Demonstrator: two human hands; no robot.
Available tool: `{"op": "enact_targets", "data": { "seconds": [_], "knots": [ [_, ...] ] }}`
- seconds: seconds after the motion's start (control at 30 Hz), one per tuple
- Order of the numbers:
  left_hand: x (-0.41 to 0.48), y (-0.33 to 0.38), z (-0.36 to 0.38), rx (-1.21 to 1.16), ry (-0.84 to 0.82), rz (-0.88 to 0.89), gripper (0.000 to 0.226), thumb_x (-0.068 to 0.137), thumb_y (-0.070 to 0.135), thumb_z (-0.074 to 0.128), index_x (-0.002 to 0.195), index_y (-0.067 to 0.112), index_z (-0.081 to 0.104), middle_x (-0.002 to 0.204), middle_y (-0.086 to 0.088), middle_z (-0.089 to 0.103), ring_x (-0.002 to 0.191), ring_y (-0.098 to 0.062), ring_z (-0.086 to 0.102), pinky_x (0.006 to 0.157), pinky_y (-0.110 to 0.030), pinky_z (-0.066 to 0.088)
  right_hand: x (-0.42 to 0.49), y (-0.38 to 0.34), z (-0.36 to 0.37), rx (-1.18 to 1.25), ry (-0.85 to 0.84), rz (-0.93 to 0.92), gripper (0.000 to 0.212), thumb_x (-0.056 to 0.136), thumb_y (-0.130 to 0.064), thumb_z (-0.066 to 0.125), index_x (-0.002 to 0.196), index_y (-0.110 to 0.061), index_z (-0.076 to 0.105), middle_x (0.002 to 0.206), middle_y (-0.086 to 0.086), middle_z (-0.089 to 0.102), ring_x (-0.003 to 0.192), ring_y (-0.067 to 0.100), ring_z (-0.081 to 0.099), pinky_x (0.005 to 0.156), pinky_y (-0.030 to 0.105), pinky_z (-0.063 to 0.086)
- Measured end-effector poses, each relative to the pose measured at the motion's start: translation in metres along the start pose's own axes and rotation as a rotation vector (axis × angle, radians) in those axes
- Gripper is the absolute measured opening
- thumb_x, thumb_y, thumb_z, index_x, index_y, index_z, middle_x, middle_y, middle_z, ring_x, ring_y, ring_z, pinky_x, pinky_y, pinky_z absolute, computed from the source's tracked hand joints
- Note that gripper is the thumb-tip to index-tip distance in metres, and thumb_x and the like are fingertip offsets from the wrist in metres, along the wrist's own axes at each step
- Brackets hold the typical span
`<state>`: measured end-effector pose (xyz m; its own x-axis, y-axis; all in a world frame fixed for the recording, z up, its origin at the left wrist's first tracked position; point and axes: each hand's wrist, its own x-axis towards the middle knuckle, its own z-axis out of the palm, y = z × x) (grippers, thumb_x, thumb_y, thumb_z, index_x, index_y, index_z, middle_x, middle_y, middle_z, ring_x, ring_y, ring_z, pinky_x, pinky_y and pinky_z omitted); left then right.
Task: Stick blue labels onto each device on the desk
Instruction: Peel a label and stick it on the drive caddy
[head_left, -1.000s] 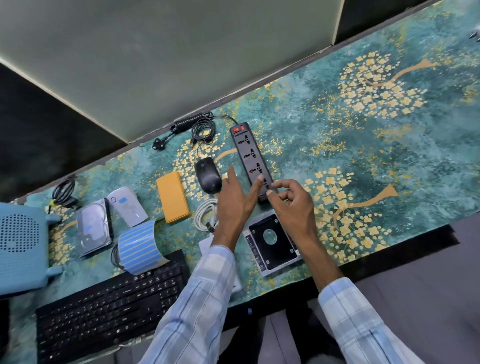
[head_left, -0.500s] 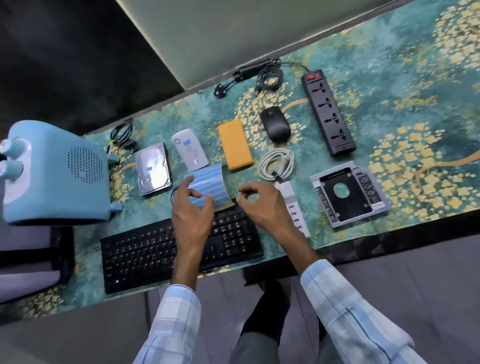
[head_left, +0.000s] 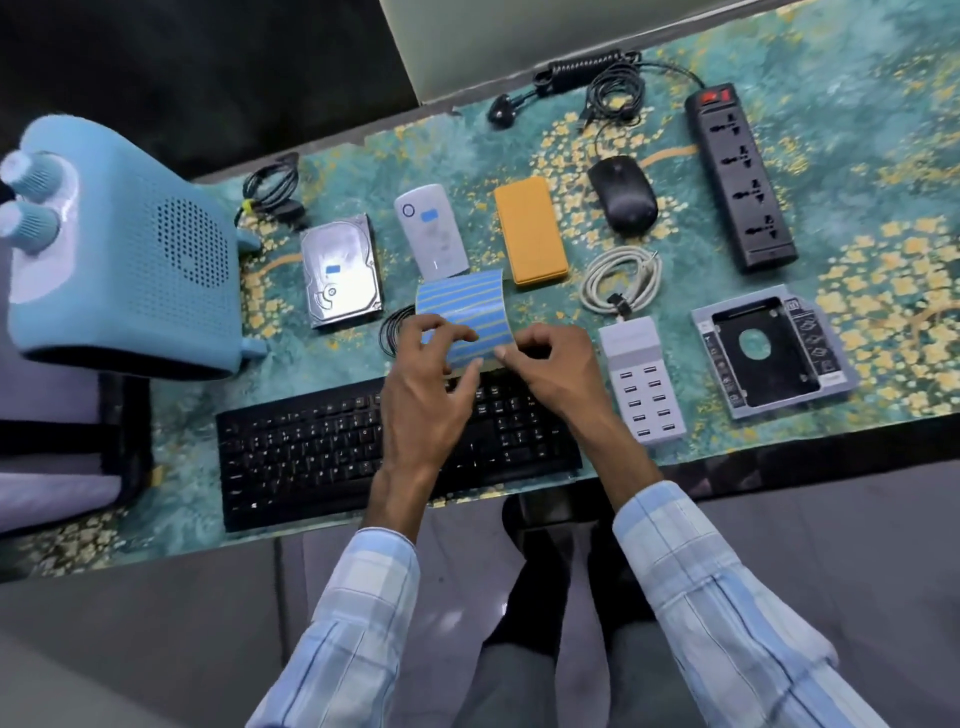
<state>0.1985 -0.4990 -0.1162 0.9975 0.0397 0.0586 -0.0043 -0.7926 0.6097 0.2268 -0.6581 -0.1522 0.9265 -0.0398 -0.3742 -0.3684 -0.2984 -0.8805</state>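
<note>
Holds up a curved sheet (head_left: 462, 309) of blue labels, just past the keyboard (head_left: 311, 447) and in front of the white box (head_left: 431, 234) and yellow box (head_left: 530, 228). Grips its left side with the left hand (head_left: 426, 387), fingers curled on the striped face, thumb at the near edge. Pinches its near right corner with the right hand (head_left: 556, 364), finger and thumb tight on it.

Behind the sheet, in a row on the green desk (head_left: 857, 104): hard drive (head_left: 340, 270), white box, yellow box, black mouse (head_left: 622, 195), long black plug strip (head_left: 740, 176). One small blue label on the hard drive, one on the white box.

Right of the hands: coiled white cable (head_left: 621, 278), grey hub (head_left: 641, 384) with many ports, silver tray (head_left: 769, 348). Far left: big blue box (head_left: 130, 249) with two knobs.
</note>
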Motion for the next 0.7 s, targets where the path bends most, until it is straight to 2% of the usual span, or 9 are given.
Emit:
{"op": "enact_targets", "data": {
  "seconds": [0.13, 0.23, 0.3, 0.43, 0.53, 0.7],
  "knots": [
    [0.004, 0.006, 0.008, 0.032, -0.050, 0.054, 0.021, 0.090, 0.031, 0.072, 0.110, 0.028, 0.072, 0.119, 0.007, 0.056, 0.076, -0.014, 0.063, 0.066, -0.037, 0.055, -0.002, 0.001, 0.001, 0.231, -0.012, 0.052, 0.016, 0.089, -0.017, 0.080, 0.082, -0.003, 0.079, 0.069, 0.003, 0.072, 0.060, 0.006, 0.061, 0.060, 0.022, 0.048],
    [0.008, 0.004, 0.008, 0.033, -0.049, 0.080, 0.019, 0.091, 0.032, 0.072, 0.109, 0.027, 0.073, 0.114, 0.008, 0.058, 0.074, -0.014, 0.063, 0.065, -0.037, 0.054, -0.006, -0.001, -0.003, 0.360, -0.033, 0.116, 0.012, 0.091, -0.020, 0.079, 0.088, -0.008, 0.081, 0.061, -0.005, 0.069, 0.046, 0.000, 0.051, 0.047, 0.013, 0.040],
    [0.010, 0.002, 0.007, 0.043, -0.045, 0.084, 0.017, 0.091, 0.033, 0.073, 0.107, 0.027, 0.074, 0.110, 0.008, 0.060, 0.072, -0.013, 0.063, 0.065, -0.037, 0.054, -0.008, 0.000, -0.004, 0.363, -0.060, 0.117, 0.013, 0.093, -0.020, 0.077, 0.093, -0.007, 0.081, 0.063, -0.007, 0.070, 0.045, -0.001, 0.051, 0.046, 0.011, 0.040],
    [0.014, -0.003, 0.007, 0.062, -0.041, 0.128, 0.015, 0.089, 0.033, 0.076, 0.102, 0.025, 0.078, 0.101, 0.010, 0.065, 0.066, -0.012, 0.062, 0.062, -0.036, 0.054, -0.010, 0.002, -0.004, 0.374, -0.080, 0.129, 0.011, 0.095, -0.021, 0.074, 0.088, -0.016, 0.081, 0.060, -0.013, 0.070, 0.046, 0.003, 0.050, 0.046, 0.012, 0.040],
    [0.015, -0.003, 0.008, 0.078, -0.051, 0.144, 0.014, 0.089, 0.033, 0.077, 0.100, 0.025, 0.080, 0.096, 0.011, 0.068, 0.064, -0.011, 0.061, 0.061, -0.036, 0.054, -0.011, 0.005, -0.004, 0.369, -0.068, 0.139, 0.013, 0.096, -0.021, 0.073, 0.090, -0.015, 0.082, 0.061, -0.013, 0.071, 0.046, 0.002, 0.049, 0.046, 0.012, 0.039],
    [0.017, 0.001, 0.006, -0.010, -0.036, 0.101, 0.009, 0.088, 0.031, 0.077, 0.092, 0.023, 0.080, 0.091, 0.011, 0.070, 0.062, -0.007, 0.063, 0.060, -0.034, 0.054, -0.011, 0.002, -0.003, 0.367, -0.036, 0.114, 0.011, 0.095, -0.018, 0.074, 0.091, -0.013, 0.082, 0.072, -0.003, 0.074, 0.047, -0.001, 0.050, 0.050, 0.014, 0.044]
  ]
}}
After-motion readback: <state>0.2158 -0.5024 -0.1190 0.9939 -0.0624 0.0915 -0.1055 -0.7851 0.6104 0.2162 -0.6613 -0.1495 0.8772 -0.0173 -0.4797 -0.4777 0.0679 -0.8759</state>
